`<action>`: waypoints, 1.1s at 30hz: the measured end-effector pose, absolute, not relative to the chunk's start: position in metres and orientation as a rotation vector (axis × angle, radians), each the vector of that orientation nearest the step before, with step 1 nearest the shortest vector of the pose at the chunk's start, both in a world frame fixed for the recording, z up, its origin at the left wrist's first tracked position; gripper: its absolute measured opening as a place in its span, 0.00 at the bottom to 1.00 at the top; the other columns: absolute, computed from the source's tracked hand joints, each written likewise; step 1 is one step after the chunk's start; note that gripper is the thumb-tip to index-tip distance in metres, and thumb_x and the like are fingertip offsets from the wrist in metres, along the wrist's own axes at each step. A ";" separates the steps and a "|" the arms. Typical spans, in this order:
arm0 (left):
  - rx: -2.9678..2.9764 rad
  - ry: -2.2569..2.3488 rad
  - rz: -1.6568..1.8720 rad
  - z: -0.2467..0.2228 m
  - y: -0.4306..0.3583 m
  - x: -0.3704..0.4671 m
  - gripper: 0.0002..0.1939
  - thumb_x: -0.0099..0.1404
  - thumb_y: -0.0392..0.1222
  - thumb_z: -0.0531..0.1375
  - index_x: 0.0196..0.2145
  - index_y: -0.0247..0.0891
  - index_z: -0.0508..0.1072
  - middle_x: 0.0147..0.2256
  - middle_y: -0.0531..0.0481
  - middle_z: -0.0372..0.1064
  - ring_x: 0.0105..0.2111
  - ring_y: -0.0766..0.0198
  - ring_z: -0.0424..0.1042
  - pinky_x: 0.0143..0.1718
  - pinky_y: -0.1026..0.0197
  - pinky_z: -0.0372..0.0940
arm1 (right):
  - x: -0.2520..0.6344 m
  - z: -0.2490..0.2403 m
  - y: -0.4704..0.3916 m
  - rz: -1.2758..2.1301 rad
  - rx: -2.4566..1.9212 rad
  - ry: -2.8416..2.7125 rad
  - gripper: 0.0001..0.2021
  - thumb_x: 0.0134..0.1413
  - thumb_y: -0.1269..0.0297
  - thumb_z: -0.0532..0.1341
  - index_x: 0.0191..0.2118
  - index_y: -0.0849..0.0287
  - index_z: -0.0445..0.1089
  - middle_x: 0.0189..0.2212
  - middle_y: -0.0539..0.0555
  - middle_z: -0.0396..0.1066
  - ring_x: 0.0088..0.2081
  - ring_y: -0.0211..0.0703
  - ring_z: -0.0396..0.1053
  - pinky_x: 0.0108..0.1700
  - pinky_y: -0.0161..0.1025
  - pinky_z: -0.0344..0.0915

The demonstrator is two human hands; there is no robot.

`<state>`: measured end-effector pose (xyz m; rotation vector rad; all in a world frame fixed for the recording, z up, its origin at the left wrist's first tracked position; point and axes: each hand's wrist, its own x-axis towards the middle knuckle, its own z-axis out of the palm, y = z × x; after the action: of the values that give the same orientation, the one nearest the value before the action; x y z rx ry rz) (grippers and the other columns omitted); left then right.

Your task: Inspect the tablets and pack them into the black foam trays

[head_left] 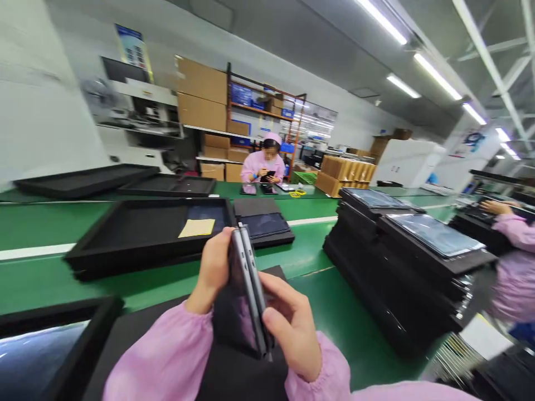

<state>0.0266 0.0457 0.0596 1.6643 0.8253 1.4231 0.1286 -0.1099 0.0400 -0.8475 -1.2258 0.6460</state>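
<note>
Two thin grey tablets (249, 289) stand face to face and tilted on edge, their slotted side edges turned toward me. My left hand (214, 272) is closed around their far left end. On the near right side, my right hand (292, 320) grips them between thumb and fingers. The left tablet's dark glossy screen reflects a pink sleeve. Beneath them lies a black foam mat (225, 370). Just beyond is a black tray (146, 223) with a yellow note (197, 228) in it, beside a dark flat device (267, 224) on a black foam piece.
On the right, black foam trays rise in tall stacks (376, 278), topped by film-covered screens (437, 233). A black-framed tray (45, 345) sits at lower left. Across the green bench (311, 242) a co-worker (267, 161) in pink handles a device; another person's arm (514, 228) shows at far right.
</note>
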 end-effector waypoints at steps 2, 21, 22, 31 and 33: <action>1.631 0.789 1.448 0.060 0.044 0.030 0.34 0.57 0.76 0.48 0.20 0.41 0.70 0.18 0.51 0.66 0.21 0.61 0.63 0.27 0.56 0.64 | 0.128 0.038 -0.108 0.691 -0.826 -1.228 0.18 0.60 0.53 0.66 0.54 0.49 0.77 0.53 0.57 0.77 0.54 0.53 0.75 0.53 0.43 0.74; 1.595 0.739 1.402 0.059 0.040 0.030 0.32 0.61 0.73 0.48 0.20 0.42 0.66 0.17 0.53 0.59 0.21 0.63 0.57 0.24 0.58 0.56 | 0.122 0.042 -0.113 0.717 -0.815 -1.202 0.14 0.61 0.60 0.64 0.52 0.46 0.79 0.53 0.55 0.77 0.53 0.52 0.76 0.50 0.41 0.77; 1.600 0.734 1.399 0.059 0.039 0.030 0.32 0.61 0.72 0.48 0.20 0.42 0.67 0.16 0.54 0.58 0.21 0.63 0.57 0.25 0.58 0.57 | 0.123 0.042 -0.113 0.708 -0.825 -1.204 0.14 0.62 0.61 0.64 0.52 0.47 0.79 0.52 0.55 0.78 0.53 0.52 0.76 0.50 0.42 0.77; 1.612 0.665 1.383 0.063 0.032 0.034 0.31 0.61 0.72 0.49 0.19 0.42 0.66 0.17 0.54 0.58 0.20 0.64 0.55 0.25 0.57 0.57 | 0.124 0.039 -0.124 0.708 -0.897 -1.219 0.22 0.53 0.66 0.66 0.55 0.50 0.76 0.54 0.57 0.76 0.52 0.53 0.76 0.44 0.41 0.79; 1.609 0.648 1.376 0.063 0.030 0.035 0.31 0.61 0.72 0.49 0.19 0.42 0.65 0.17 0.54 0.58 0.19 0.65 0.54 0.24 0.58 0.57 | 0.123 0.039 -0.125 0.702 -0.914 -1.206 0.22 0.51 0.69 0.66 0.54 0.51 0.77 0.52 0.57 0.76 0.51 0.53 0.76 0.43 0.40 0.79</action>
<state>0.0345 0.0302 0.0635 1.6087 0.6482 1.3756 0.1226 -0.1250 0.0388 -0.9136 -1.2056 0.7019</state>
